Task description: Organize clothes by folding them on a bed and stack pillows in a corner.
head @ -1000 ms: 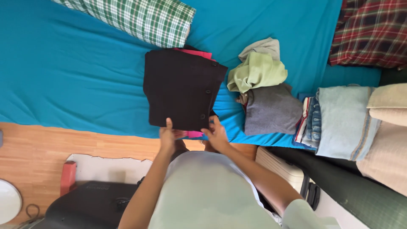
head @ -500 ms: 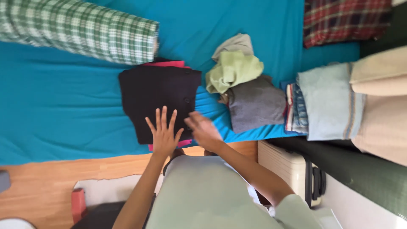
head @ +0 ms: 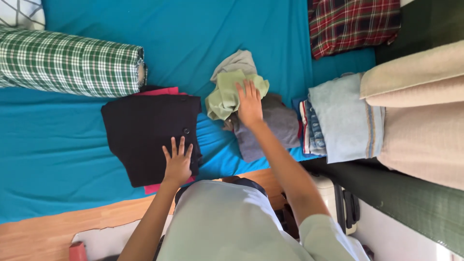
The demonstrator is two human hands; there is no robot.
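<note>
While the left hand [head: 178,163] lies flat and open on the near edge of the folded black shirt [head: 147,130], the right hand [head: 250,104] reaches farther out, fingers spread on the crumpled green cloth [head: 223,96] atop a grey garment [head: 273,128] on the blue bed [head: 72,145]. The cloth looks soft, light and limp; a pinch at a bunched fold should lift it. Beyond lies a green checked bolster [head: 67,63].

Bright, even daylight, soft shadows; edges perhaps slightly blurred.
</note>
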